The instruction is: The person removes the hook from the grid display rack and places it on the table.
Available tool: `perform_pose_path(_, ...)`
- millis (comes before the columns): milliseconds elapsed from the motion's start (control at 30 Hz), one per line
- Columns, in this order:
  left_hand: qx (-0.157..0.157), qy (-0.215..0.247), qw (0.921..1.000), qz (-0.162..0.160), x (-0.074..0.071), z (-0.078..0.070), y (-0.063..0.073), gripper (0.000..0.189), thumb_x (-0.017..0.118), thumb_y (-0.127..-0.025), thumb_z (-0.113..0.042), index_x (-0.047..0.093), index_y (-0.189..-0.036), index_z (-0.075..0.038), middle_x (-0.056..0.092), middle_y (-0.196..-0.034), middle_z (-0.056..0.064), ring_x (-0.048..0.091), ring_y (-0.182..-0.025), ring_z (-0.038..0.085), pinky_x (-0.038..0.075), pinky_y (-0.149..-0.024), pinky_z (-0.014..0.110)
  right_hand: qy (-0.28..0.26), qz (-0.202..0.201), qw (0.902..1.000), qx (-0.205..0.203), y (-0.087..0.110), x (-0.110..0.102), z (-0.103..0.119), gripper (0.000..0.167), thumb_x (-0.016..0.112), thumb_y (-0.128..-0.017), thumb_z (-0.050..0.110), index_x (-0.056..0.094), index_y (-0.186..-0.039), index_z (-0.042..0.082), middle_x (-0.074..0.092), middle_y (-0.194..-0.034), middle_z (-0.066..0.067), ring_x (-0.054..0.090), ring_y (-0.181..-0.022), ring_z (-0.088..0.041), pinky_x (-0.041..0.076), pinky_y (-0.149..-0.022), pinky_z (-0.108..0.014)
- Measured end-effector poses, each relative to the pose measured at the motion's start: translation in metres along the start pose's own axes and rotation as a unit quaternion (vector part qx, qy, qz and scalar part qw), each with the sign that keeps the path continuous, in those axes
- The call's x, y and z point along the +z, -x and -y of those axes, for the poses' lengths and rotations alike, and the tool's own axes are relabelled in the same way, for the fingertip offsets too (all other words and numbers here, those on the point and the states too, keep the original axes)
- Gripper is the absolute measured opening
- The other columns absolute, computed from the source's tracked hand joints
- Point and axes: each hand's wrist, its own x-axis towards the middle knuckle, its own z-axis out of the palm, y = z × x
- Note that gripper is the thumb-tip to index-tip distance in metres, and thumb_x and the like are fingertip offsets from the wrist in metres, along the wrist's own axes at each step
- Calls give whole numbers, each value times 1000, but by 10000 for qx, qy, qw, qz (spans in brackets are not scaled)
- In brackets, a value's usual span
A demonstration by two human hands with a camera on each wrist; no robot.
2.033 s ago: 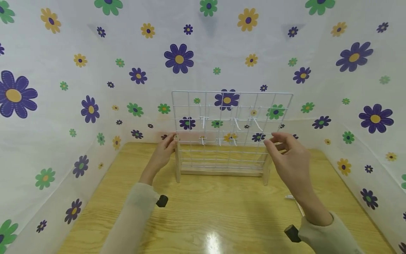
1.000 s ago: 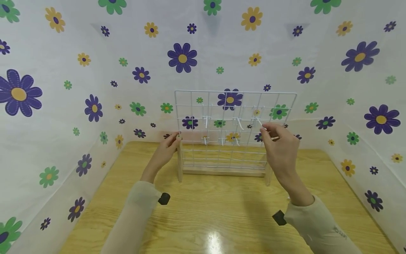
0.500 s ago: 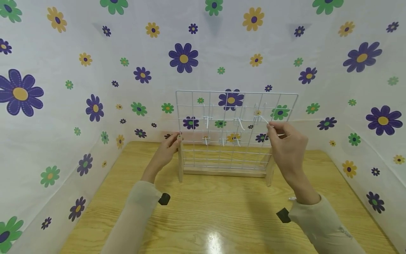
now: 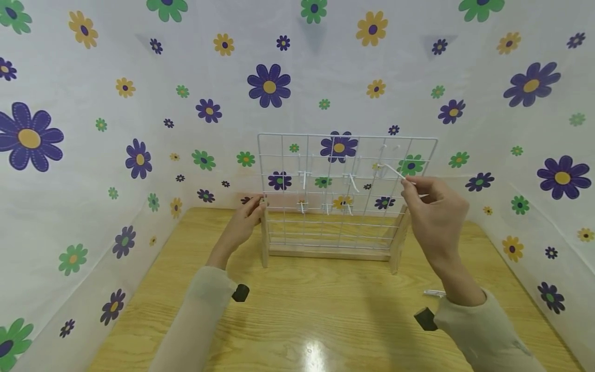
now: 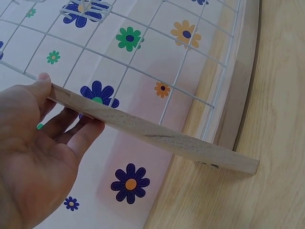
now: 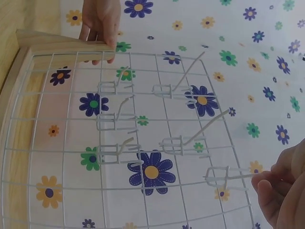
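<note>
A white wire grid panel (image 4: 344, 136) stands upright in a wooden stand (image 4: 325, 253). My left hand (image 4: 239, 225) holds the left wooden upright (image 5: 157, 136) near its top, thumb on one side and fingers on the other. At the panel's upper right, my right hand (image 4: 437, 214) pinches the outer end of a white wire hook (image 4: 393, 171) between thumb and fingertips. The hook's base (image 6: 218, 177) lies against the grid in the right wrist view; whether it is still latched I cannot tell. Several other hooks (image 4: 353, 182) hang on the panel in two rows.
Another white hook (image 4: 434, 293) lies on the wooden table (image 4: 297, 305) near my right sleeve, which partly covers it. A flower-printed white sheet (image 4: 209, 62) encloses the table at the back and both sides.
From beside the right upright, my right hand has reached the top-right hook and pinched its end. Hand and hook have since shifted right, and the hook now tilts differently. The left hand keeps its hold.
</note>
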Motion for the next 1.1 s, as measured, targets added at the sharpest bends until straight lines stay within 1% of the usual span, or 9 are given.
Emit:
perform_pose_path(100,44,66,10000,29,1,2,-2,58,42,-113,-35,29,-163,-8,40,-160,19,42,-145,35,45,-115,42,-12,13,9999,109,0,-6,0,11,72,-94,1,76,-100,-8,76,-86,-20,60,-62,3,46,-53,-5)
perform_pose_path(167,99,140,9998,50,0,2,-2,58,43,-113,-34,30,-163,-8,40,-160,21,42,-145,36,45,-115,43,-44,17,9999,153,1,-10,0,10,72,-94,0,76,-100,-7,75,-87,-17,61,-63,3,47,-54,-5)
perform_pose_path(367,116,171,9997,88,0,3,-1,58,43,-113,-35,30,-163,-8,40,-160,20,42,-145,36,45,-115,44,-109,-22,9998,167,6,-20,-3,9,73,-92,-4,77,-100,-6,71,-86,7,62,-67,3,45,-55,-5)
perform_pose_path(567,108,185,9997,88,-1,4,0,58,42,-113,-35,29,-163,-9,38,-160,22,42,-145,36,45,-115,44,71,7,9995,301,10,-31,-4,10,73,-93,-2,77,-102,-6,67,-86,23,63,-67,6,46,-55,-3)
perform_pose_path(667,138,198,9997,93,-2,4,0,58,42,-113,-34,29,-163,-9,37,-161,24,41,-145,37,45,-115,45,208,15,9990,388,12,-36,-4,10,73,-94,0,77,-102,-5,68,-86,23,62,-66,7,44,-54,-4)
perform_pose_path(800,171,267,9994,100,-2,3,-1,57,43,-113,-32,29,-163,-7,37,-161,23,40,-146,36,44,-116,45,231,18,9984,516,13,-42,-5,10,73,-94,-1,77,-102,-5,73,-87,12,62,-66,5,46,-56,-4)
perform_pose_path(867,174,270,9994,101,-1,3,-1,57,43,-113,-31,29,-163,-7,36,-161,23,40,-146,36,44,-116,45,251,13,9980,579,15,-45,-6,10,72,-94,-2,77,-102,-5,73,-86,15,62,-66,5,47,-56,-4)
perform_pose_path(1000,186,219,9995,114,-1,4,0,57,42,-113,-31,28,-163,-7,35,-162,22,37,-148,37,43,-116,45,281,11,9976,633,19,-49,-6,10,71,-94,-3,76,-102,-7,67,-85,29,62,-66,6,48,-57,-4)
perform_pose_path(1100,229,212,9995,110,-1,5,0,57,42,-113,-31,28,-163,-7,35,-162,22,37,-148,37,43,-116,46,202,-24,9980,603,20,-52,-8,10,72,-93,-5,75,-102,-9,67,-84,28,63,-66,6,49,-57,-3)
